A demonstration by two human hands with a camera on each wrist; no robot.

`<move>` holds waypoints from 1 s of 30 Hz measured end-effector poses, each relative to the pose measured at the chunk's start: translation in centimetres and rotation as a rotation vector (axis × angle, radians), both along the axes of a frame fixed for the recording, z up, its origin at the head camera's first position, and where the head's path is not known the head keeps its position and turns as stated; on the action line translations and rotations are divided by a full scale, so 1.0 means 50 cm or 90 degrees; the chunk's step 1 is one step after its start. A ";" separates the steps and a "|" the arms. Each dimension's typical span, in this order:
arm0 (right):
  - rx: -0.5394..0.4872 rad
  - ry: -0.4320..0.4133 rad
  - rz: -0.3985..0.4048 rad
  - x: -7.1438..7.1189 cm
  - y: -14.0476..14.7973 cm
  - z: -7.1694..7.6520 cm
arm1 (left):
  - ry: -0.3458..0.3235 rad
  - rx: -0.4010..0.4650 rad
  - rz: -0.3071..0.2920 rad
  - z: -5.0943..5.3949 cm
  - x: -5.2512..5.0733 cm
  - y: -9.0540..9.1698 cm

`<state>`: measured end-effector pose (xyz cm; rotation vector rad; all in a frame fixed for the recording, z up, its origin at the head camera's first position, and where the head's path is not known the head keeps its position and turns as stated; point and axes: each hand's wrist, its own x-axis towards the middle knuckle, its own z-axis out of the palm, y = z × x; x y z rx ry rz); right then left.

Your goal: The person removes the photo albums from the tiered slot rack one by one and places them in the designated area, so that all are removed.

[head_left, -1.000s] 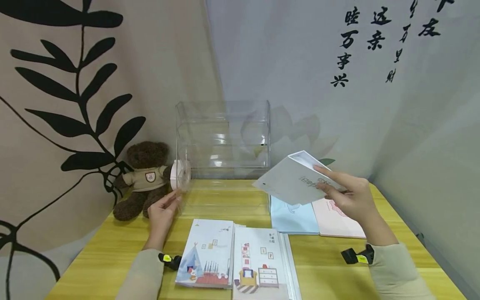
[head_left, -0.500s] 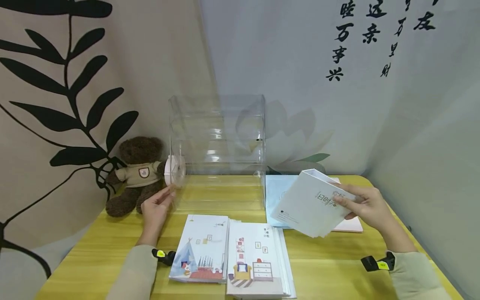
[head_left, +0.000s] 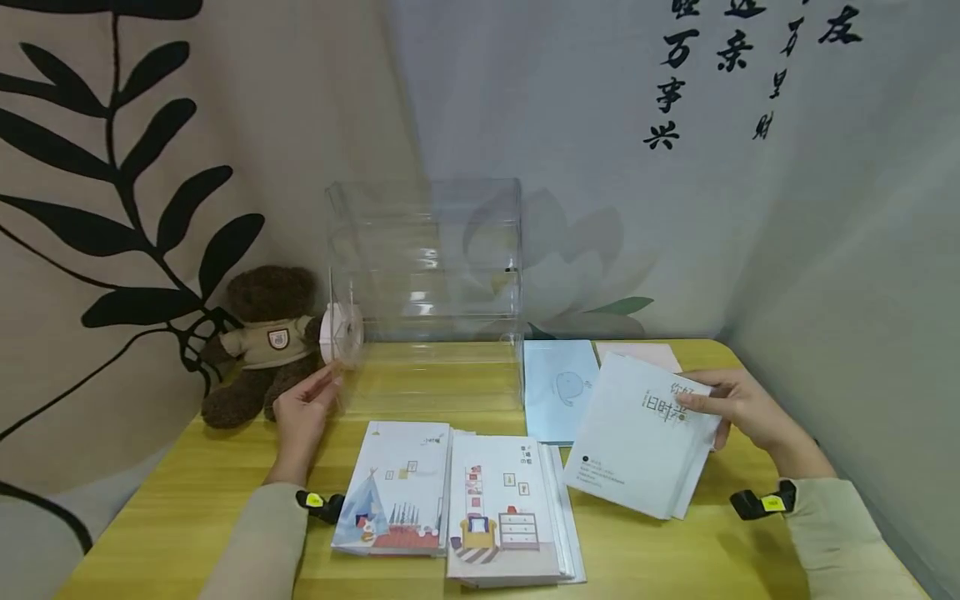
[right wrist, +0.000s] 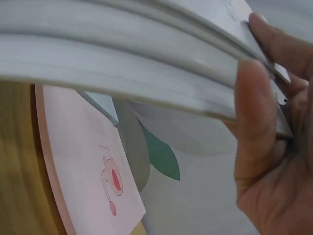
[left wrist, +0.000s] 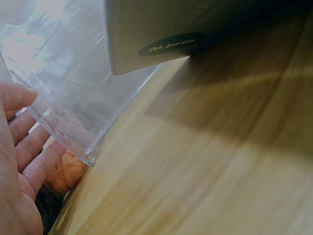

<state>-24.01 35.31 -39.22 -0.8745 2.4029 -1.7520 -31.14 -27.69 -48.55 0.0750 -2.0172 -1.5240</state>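
Observation:
My right hand [head_left: 753, 412] pinches a few white books [head_left: 637, 446] at their right side, thumb on the printed cover. They tilt above the table; in the right wrist view their long edges [right wrist: 117, 63] show close up. My left hand [head_left: 303, 408] pinches the lower left edge of a clear plastic rack [head_left: 423, 292], thumb on one face and fingers on the other. Two side-by-side stacks of illustrated books [head_left: 397, 500] lie in front of the rack. Behind the held books are a light blue notebook [head_left: 558, 396] and a partly covered pink notebook [head_left: 637, 353].
Left of the rack sits a brown teddy bear [head_left: 270, 350] in a beige shirt. A white round object [head_left: 334, 333] stands between bear and rack. An orange yarn ball [left wrist: 67, 171] shows beside the rack in the left wrist view. A printed cloth [head_left: 600, 125] hangs behind the wooden table.
My right hand has lowered the white books toward the table and turned them so the cover faces up. The left hand stays at the rack's edge. The head view has shifted slightly.

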 end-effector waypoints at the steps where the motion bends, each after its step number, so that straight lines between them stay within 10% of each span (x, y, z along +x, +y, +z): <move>1: 0.000 -0.008 0.022 -0.002 0.003 -0.002 | -0.003 0.002 0.000 0.000 0.001 -0.001; 17: -0.032 -0.268 0.236 -0.025 -0.020 -0.082 | -0.001 -0.010 0.011 -0.004 -0.003 -0.005; 30: 0.129 -0.259 0.102 -0.040 -0.056 -0.118 | 0.009 -0.002 -0.002 0.000 0.000 -0.002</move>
